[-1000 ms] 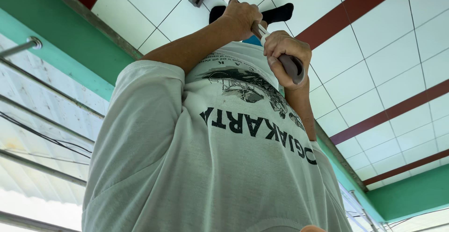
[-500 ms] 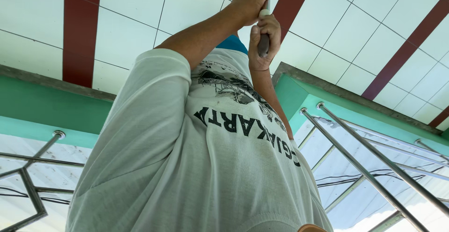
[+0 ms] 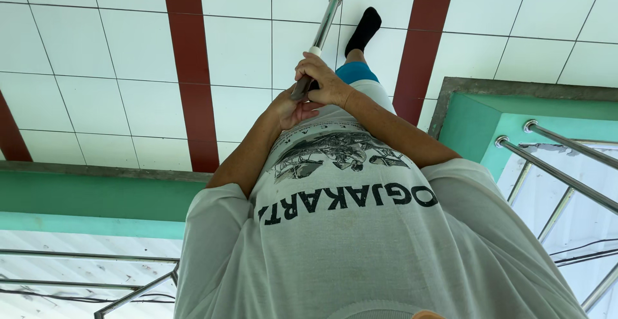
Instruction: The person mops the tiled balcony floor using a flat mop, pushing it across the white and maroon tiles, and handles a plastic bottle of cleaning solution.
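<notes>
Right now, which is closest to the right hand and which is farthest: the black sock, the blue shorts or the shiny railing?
1. Blue shorts, just beside the right hand on the pole.
2. Black sock, ahead on the floor.
3. Shiny railing, far right.

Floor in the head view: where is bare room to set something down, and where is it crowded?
Free: white tiles left of the pole, out to the green kerb; also tiles beyond the right red stripe. Crowded: the middle, where left hand and right hand grip the pole by the socked foot.
</notes>
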